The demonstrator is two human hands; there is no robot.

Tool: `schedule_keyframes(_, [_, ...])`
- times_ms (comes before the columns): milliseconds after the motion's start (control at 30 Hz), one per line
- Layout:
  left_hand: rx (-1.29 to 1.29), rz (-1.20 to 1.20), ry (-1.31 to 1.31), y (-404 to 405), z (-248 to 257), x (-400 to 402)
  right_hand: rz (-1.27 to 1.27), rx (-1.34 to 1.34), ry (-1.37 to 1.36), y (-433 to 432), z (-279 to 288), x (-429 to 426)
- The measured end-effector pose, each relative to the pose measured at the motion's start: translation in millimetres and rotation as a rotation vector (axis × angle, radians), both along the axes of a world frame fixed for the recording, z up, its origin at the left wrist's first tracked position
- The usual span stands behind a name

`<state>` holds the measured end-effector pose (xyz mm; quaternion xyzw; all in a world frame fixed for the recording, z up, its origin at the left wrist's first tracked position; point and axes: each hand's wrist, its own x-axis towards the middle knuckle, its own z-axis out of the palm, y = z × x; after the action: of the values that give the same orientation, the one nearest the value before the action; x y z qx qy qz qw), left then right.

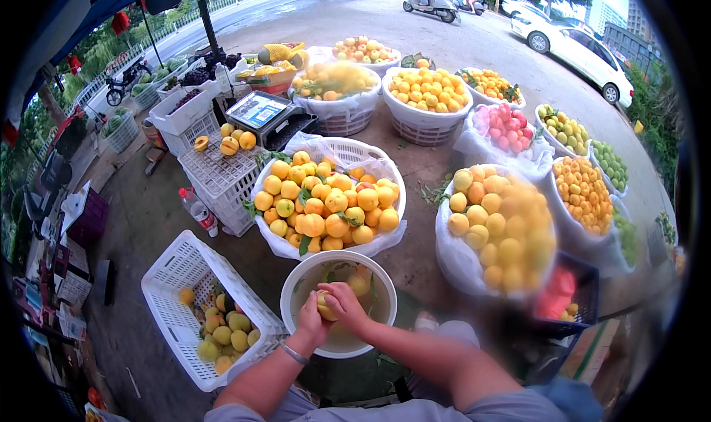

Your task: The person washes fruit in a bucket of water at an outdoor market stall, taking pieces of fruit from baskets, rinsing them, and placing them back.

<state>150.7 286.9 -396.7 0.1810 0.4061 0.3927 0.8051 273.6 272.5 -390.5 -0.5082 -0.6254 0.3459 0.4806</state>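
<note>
A yellow peach (324,307) is cupped between my two hands above a white plastic bucket (285,305) of cloudy water. My left hand (312,323), with a metal bangle at its wrist, holds the fruit from the left and below. From the right, my right hand (346,305) lies across its top, so much of the peach is hidden. Another yellow fruit (358,283) and some green leaves show in the water behind my fingers. Just beyond the bucket stands a lined white basket (389,169) heaped with yellow peaches (333,202).
To the left, a tilted white plastic crate (166,280) holds greenish-yellow peaches (225,333). A bottle (199,211) stands by stacked crates (219,183) bearing peaches, near a digital scale (261,111). More fruit baskets (425,125) line the right and back. A white car (577,47) is beyond.
</note>
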Motion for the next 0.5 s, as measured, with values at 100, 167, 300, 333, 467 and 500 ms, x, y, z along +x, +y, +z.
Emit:
schedule_keyframes(100, [-0.117, 0.037, -0.08, 6, -5, -7, 0.094, 0.116, -0.149, -5, 11, -3])
schedule_keyframes(167, [-0.158, 0.018, -0.163, 9, -6, -12, 0.141, 0.192, -0.214, -5, 20, -3])
schedule_keyframes(300, [-0.154, 0.012, -0.084, 7, 3, -11, 0.17, 0.125, -0.091, -4, 21, 0])
schedule_keyframes(333, [-0.135, 0.049, -0.001, 5, 8, -8, 0.17, 0.084, -0.012, -1, 18, 2])
schedule_keyframes(467, [0.303, 0.124, 0.428, 3, 8, -2, 0.102, -0.06, 0.252, 4, -6, -6])
schedule_keyframes(500, [0.467, 0.112, 0.563, 4, 8, -2, 0.079, -0.101, 0.331, 5, -7, -8])
